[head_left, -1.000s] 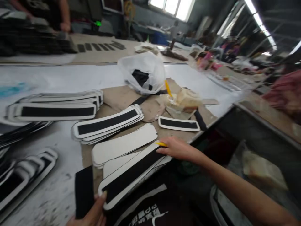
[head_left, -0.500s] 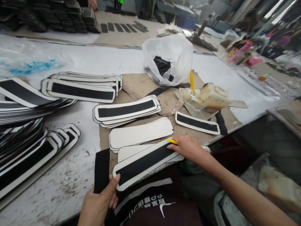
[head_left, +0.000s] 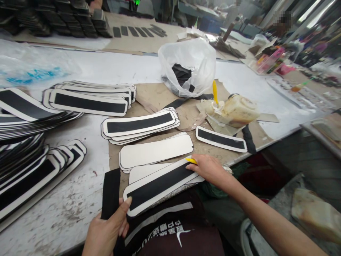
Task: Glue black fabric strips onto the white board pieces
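Observation:
A long white panel with a black strip (head_left: 157, 186) lies slanted at the front table edge. The thumb of my left hand (head_left: 106, 225) presses on its left end, fingers curled underneath. Beside that hand a loose black strip (head_left: 110, 192) hangs over the edge. My right hand (head_left: 209, 169) rests at the panel's right end, closed around a slim yellow-handled tool (head_left: 191, 161); its other end is hidden by the hand. Under and behind the held panel lie plain white panels (head_left: 156, 151). A single black-striped panel (head_left: 221, 138) sits to the right.
Piles of striped panels stand at left (head_left: 29, 192) and centre (head_left: 140, 122). Behind are a plastic bag (head_left: 197, 60) with black pieces and a stained container (head_left: 239, 108) beside an upright yellow handle (head_left: 215, 92). Dark stacks (head_left: 66, 17) fill the far table.
The view has shifted slightly, so everything sits a little further left. Both hands keep the same hold on the panel and the yellow-handled tool.

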The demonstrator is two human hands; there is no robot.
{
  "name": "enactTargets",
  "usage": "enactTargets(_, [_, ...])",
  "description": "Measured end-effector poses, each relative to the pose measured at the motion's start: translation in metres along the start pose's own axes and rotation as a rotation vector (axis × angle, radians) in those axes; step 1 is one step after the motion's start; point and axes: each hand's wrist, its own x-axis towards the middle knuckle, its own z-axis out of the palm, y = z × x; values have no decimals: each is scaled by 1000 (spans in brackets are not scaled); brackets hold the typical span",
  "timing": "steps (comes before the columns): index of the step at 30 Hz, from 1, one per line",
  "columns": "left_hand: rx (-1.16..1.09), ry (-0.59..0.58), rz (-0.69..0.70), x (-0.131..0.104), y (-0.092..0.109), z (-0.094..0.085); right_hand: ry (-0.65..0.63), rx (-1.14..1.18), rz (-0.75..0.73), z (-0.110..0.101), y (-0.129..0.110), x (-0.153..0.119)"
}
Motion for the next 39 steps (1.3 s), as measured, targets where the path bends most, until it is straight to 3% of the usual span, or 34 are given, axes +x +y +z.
enactTargets(8, [-7,16,33,1,-5,-1,17,6,-19,1,-1,0])
enactTargets(14, [9,-9,36,1,-6,-2,169,-84,80,-3,11,-10])
enactTargets(17, [8,-35,28,2,-7,-3,189,11,113,-2,25,-12])
enactTargets(20, [1,-55,29,4,-8,-5,200,146,30,5,35,-8])
enactTargets(24, [-1,-47,72,6,-11,-6,267,335,-93,18,37,-3])
enactTargets(28, [-69,-93,76,4,-11,-6,301,570,-69,22,34,-7])
enactTargets(33, [-147,-116,81,0,-9,-14,333,549,-73,19,30,-13])
enactTargets(39, [-6,-80,127,-2,-13,-29,273,661,-112,14,24,-29])
